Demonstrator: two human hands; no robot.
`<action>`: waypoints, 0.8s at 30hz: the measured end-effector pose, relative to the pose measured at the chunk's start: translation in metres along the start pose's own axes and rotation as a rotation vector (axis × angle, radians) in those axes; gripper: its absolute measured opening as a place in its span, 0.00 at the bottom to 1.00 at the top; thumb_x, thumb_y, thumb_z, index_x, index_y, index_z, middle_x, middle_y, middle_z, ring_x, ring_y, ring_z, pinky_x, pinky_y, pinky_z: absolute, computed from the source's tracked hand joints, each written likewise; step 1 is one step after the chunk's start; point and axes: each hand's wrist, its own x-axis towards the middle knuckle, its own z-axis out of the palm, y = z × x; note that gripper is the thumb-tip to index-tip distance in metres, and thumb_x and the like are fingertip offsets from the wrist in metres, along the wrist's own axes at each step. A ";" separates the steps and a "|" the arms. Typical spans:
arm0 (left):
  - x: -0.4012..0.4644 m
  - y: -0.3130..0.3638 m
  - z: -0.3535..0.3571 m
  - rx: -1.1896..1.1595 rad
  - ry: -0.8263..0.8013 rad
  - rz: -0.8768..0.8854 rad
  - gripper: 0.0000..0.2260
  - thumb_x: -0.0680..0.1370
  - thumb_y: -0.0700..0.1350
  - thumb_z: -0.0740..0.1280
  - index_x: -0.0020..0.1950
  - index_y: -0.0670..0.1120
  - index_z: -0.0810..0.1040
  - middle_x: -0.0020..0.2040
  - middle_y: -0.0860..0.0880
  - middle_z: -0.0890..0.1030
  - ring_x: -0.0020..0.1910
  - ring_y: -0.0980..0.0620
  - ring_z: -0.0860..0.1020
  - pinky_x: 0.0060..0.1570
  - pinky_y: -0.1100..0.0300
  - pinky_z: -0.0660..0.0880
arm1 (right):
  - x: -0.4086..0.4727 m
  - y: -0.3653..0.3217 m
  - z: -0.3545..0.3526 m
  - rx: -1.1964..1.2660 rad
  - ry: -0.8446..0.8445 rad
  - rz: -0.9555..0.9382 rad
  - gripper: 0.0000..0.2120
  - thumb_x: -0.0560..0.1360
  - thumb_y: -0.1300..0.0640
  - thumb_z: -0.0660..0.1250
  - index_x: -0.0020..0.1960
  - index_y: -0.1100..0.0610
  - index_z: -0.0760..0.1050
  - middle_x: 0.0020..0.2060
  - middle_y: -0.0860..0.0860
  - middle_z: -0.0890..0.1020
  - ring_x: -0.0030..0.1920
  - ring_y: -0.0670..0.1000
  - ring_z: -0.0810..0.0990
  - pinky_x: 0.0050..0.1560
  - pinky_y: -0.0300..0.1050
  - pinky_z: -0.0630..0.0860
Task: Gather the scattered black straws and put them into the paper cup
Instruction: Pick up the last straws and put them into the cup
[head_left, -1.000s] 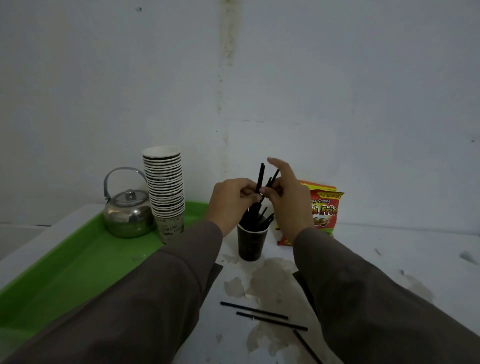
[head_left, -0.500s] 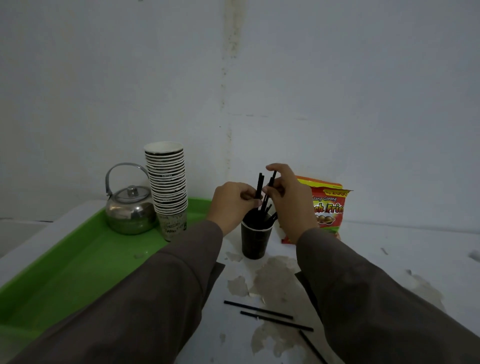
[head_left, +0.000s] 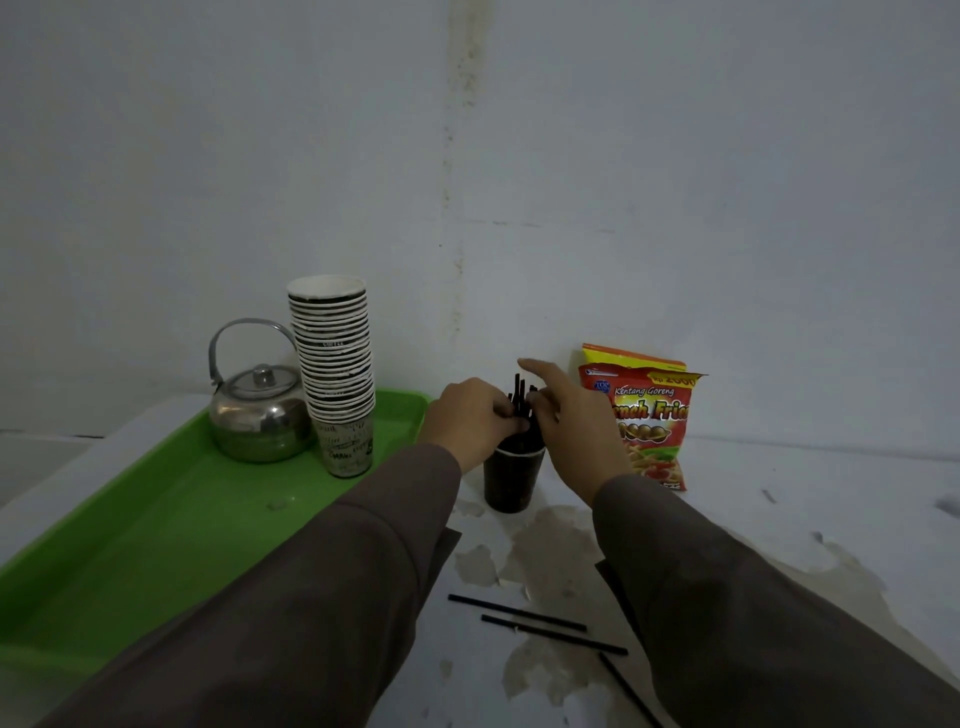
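White and patchy with peeled paint, the bench (head_left: 779, 519) carried the whole scene under a dim bare wall. Nearest the camera, three loose black straws (head_left: 517, 613) lay on it between the two brown sleeves, two almost parallel and a third angled off toward the near right edge, none of them touched. Farther back stood the dark paper cup (head_left: 511, 480) with a bundle of straws (head_left: 519, 395) standing in it, tips poking above the rim. Both hands met over that cup: the left hand (head_left: 470, 423) had its grip closed around the bundle, while the right hand (head_left: 571, 431) pressed against the other side with its forefinger lifted, so whether it actually pinched anything could not be told. To the left, a green tray (head_left: 156, 545) held a steel kettle (head_left: 257, 415) and a tall stack of cups (head_left: 335, 364); far right, a snack bag (head_left: 649, 415) leaned at the wall. Most straws seemed already gathered; the three near ones were left to collect.
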 end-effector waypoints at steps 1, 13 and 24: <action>0.000 0.001 -0.001 0.016 0.011 0.003 0.14 0.71 0.48 0.69 0.27 0.47 0.74 0.25 0.49 0.73 0.31 0.45 0.73 0.35 0.57 0.67 | 0.001 0.002 0.001 -0.026 0.017 -0.008 0.18 0.78 0.59 0.58 0.66 0.50 0.68 0.48 0.59 0.81 0.47 0.56 0.79 0.51 0.49 0.78; -0.001 0.013 -0.004 0.406 -0.002 0.075 0.11 0.76 0.49 0.64 0.47 0.42 0.79 0.45 0.42 0.81 0.45 0.42 0.78 0.44 0.54 0.68 | -0.003 0.010 0.005 -0.226 0.008 0.007 0.17 0.78 0.56 0.57 0.66 0.48 0.69 0.56 0.56 0.75 0.59 0.56 0.68 0.63 0.51 0.60; -0.051 0.027 -0.032 0.174 0.227 0.180 0.08 0.75 0.44 0.65 0.50 0.47 0.82 0.47 0.48 0.84 0.43 0.50 0.78 0.47 0.56 0.75 | -0.031 -0.004 -0.034 -0.118 0.124 -0.075 0.13 0.75 0.60 0.61 0.58 0.52 0.77 0.55 0.51 0.81 0.59 0.54 0.71 0.58 0.48 0.65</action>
